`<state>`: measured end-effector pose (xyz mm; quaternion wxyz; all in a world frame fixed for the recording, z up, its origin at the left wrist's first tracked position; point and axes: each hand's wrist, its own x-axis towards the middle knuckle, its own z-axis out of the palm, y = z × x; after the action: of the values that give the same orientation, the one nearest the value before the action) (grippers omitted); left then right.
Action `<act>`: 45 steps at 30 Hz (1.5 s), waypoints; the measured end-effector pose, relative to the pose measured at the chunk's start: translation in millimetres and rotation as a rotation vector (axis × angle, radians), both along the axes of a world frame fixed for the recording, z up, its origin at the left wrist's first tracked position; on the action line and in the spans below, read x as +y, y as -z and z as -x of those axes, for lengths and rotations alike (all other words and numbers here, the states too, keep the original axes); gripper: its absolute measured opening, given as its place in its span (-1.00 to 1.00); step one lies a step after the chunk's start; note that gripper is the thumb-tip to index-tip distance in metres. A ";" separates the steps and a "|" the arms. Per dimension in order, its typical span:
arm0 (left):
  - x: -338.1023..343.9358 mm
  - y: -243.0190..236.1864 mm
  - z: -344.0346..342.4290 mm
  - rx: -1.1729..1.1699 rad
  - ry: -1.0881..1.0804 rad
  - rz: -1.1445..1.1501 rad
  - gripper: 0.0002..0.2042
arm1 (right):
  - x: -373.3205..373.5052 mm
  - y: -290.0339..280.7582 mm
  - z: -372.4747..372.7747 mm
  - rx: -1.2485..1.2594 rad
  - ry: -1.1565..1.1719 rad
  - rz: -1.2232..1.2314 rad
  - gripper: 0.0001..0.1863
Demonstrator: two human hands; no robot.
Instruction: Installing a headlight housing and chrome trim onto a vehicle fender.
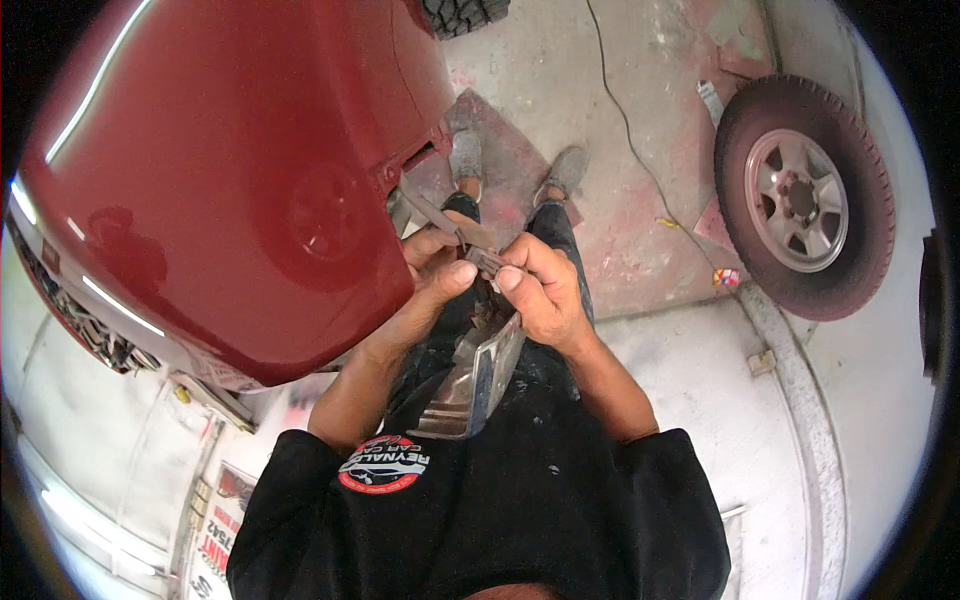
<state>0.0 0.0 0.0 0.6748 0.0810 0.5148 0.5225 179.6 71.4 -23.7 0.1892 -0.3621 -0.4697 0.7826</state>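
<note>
My left hand [440, 268] pinches a small grey piece that looks like a wiring connector [482, 259], its thumb on top. My right hand [548, 290] grips the same piece from the other side, thumb and forefinger closed. From an opening in the red car body [270, 170], a grey wrapped wire harness [428, 207] runs down to my fingers. Just below my hands, a clear-lensed vehicle lamp [480, 385] leans against my lap, tilted. Its upper end, near the connector, is dark and partly hidden by my hands.
A wheel with a silver rim [798, 200] leans by the wall on the right. A dark cable [628, 120] crosses the floor toward a small red and yellow packet [726, 277]. Another tyre [465, 14] shows at the top, beside the car.
</note>
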 end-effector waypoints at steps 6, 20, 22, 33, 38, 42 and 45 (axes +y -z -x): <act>-5.9 4.4 -4.1 0.027 0.014 -0.026 -0.70 | 3.7 1.3 -1.0 0.050 0.029 0.126 -0.81; 5.3 -9.2 -8.3 0.105 0.010 -0.010 -0.68 | 19.3 -0.1 -3.4 0.051 -0.015 -0.023 -0.81; 11.3 -14.7 -0.4 0.153 0.108 0.036 -0.70 | 22.4 -2.5 -1.9 0.013 -0.039 -0.058 -0.82; 8.9 -7.5 12.2 0.439 0.333 -0.108 -0.73 | 11.3 4.7 9.5 -0.023 0.009 -0.102 -0.81; 8.5 -9.1 10.2 0.223 0.233 0.119 -0.69 | 14.0 3.0 10.2 -0.047 -0.008 -0.057 -0.80; 16.9 -15.6 10.0 0.152 0.196 0.090 -0.66 | 17.5 2.5 5.6 0.009 0.003 -0.089 -0.77; 12.5 -7.9 8.8 0.161 0.178 -0.001 -0.69 | 21.0 -1.8 3.6 -0.037 -0.064 -0.072 -0.75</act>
<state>-8.8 12.5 7.9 0.6751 0.1684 0.5580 0.4524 176.0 92.4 -21.9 0.1682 -0.3544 -0.5124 0.7639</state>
